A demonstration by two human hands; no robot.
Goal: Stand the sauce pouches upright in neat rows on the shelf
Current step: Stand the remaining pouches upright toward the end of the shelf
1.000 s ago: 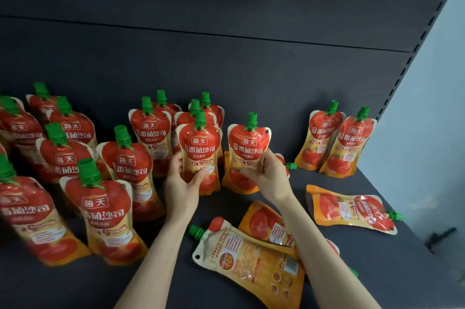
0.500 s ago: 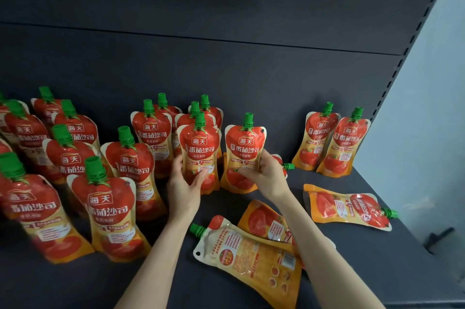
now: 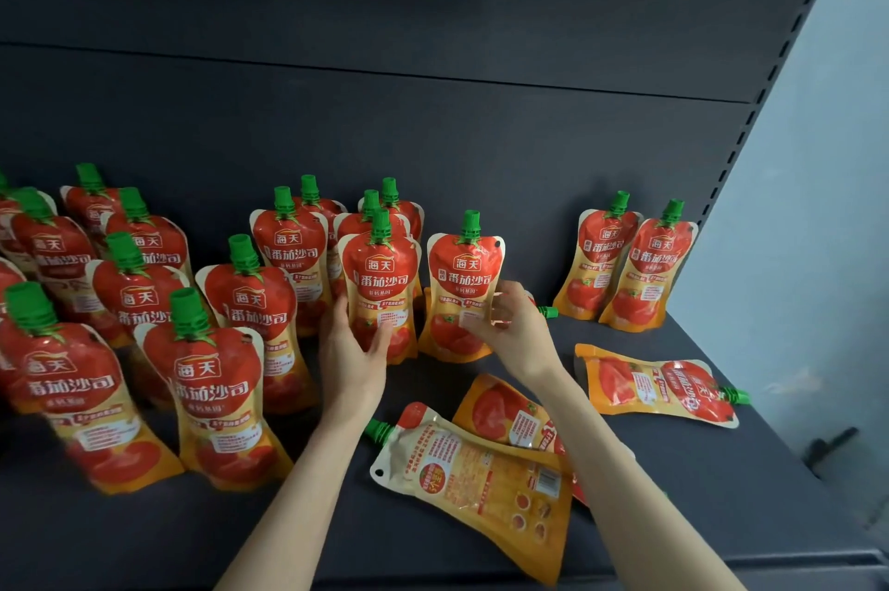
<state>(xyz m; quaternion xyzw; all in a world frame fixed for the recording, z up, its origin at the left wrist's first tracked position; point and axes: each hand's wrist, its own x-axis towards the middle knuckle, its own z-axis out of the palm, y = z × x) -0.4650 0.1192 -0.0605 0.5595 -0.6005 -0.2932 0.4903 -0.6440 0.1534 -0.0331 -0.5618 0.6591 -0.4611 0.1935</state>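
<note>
I judge the job well past halfway. Most pouches already stand on the shelf [image 3: 721, 523]: a block in loose rows to my left, and a right pair [image 3: 606, 253] set well apart near the back panel [image 3: 433, 133]. My left grip [image 3: 353, 350] is wrapped round the lower part of the left pouch [image 3: 380, 273], thumb on its front. My right grip [image 3: 514, 335] pinches the right edge of the right pouch [image 3: 462, 273]. Both pouches are upright, side by side and almost touching, at the right end of the block, so the step in hand looks like squaring these two into line. What is left, as I read it: lift the fallen ones, fill the gap between the block and the right pair, and true up the ragged rows on the left, where spacing is uneven. Counting upright pouches, I make out seventeen, including the two I hold and the right pair; the picture's left edge cuts the block, so there may be more. Lying down I count four for certain: a hidden pouch [image 3: 548, 312] behind my right grip, showing little but its green cap; a flat pouch [image 3: 659, 386] to the right, cap pointing right; a face-down pouch [image 3: 481, 484] nearest me, back label up; and a tucked pouch [image 3: 505, 415] partly under it. A red scrap beside my right forearm may belong to the tucked pouch or to a fifth; I cannot tell.
</note>
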